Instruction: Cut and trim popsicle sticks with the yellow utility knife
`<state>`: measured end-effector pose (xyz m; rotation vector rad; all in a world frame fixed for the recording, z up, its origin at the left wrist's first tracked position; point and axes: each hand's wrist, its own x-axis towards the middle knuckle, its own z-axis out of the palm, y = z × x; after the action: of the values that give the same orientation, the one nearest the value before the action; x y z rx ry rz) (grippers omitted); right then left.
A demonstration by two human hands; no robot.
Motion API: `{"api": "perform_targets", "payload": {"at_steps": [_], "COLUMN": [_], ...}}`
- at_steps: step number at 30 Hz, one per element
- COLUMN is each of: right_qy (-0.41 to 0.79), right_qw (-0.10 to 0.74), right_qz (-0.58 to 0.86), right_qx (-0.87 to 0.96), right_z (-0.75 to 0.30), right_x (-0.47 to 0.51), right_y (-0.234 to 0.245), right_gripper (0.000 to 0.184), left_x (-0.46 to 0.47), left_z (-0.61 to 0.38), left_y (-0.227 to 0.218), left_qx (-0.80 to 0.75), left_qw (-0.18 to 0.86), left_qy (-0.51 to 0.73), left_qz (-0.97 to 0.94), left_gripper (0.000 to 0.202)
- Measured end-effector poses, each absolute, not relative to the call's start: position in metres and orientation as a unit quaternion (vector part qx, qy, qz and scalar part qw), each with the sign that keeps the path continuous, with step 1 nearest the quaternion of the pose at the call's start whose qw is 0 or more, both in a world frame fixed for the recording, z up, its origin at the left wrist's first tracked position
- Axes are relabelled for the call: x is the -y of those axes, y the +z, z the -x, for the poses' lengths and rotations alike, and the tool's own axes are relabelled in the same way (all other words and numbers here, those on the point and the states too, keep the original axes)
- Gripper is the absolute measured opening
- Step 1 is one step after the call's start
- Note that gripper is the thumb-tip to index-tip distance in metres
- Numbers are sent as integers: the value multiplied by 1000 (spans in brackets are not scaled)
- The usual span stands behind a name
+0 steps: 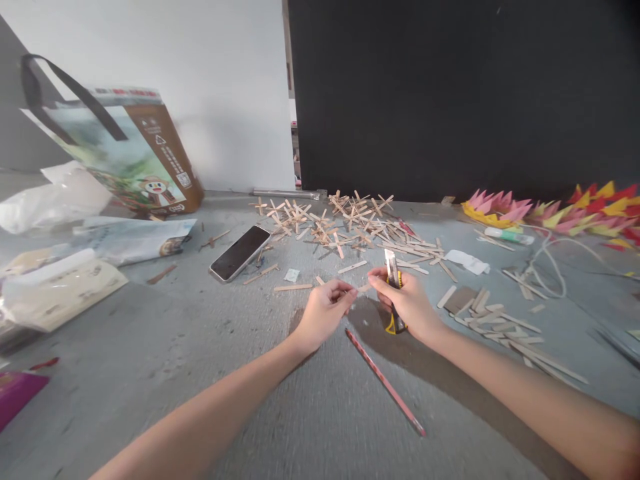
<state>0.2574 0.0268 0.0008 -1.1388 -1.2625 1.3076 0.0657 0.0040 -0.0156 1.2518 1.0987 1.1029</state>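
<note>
A short wooden craft stick (pixel 364 288) spans the gap between my two hands. My left hand (pixel 327 308) is closed in a pinch on its left end. In my right hand (pixel 411 300) is a yellow and black utility knife (pixel 394 293), its blade pointing away from me. The right fingertips also seem to touch the stick's other end. A red patterned pencil (pixel 385 380) lies on the grey surface just below the hands. Beyond them, one loose craft stick (pixel 293 287) lies left and another (pixel 353 267) lies ahead.
Crossed sticks (pixel 320 223) form a pile at the back. Plain sticks (pixel 500 327) lie right, near a white cable (pixel 547 267) and pink-yellow paper crowns (pixel 497 208). On the left are a phone (pixel 241 253), a printed bag (pixel 135 153) and plastic packets (pixel 65 287).
</note>
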Motion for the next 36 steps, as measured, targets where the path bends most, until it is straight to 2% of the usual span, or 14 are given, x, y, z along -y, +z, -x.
{"api": "perform_targets", "payload": {"at_steps": [6,10,17,21,26,36], "right_qy": [510,516,550,558,553,538], "right_qw": [410,394,444,466,469,450], "right_qz": [491,472,449,441,434,439], "right_qx": [575,597,547,527,535,561], "right_z": [-259,-257,-258,-257,-254,-248], "right_x": [-26,-25,-26,-24,-19,-10], "right_y": [1,-2,-11,-11,-7,-1], "right_gripper": [40,40,38,38,36,38], "left_x": [-6,-8,-14,-11,-4,-4], "left_z": [-66,-66,-63,-65,-68,-69], "left_y": [-15,-16,-18,-20,-21,-17], "left_qx": [-461,-449,-404,-407,-425,-392], "left_qw": [541,549,587,572,520,539], "left_qy": [483,527,595,565,489,523], "left_qz": [-512,-468,-372,-433,-557,-531], "left_gripper": [29,34,40,46,38,34]}}
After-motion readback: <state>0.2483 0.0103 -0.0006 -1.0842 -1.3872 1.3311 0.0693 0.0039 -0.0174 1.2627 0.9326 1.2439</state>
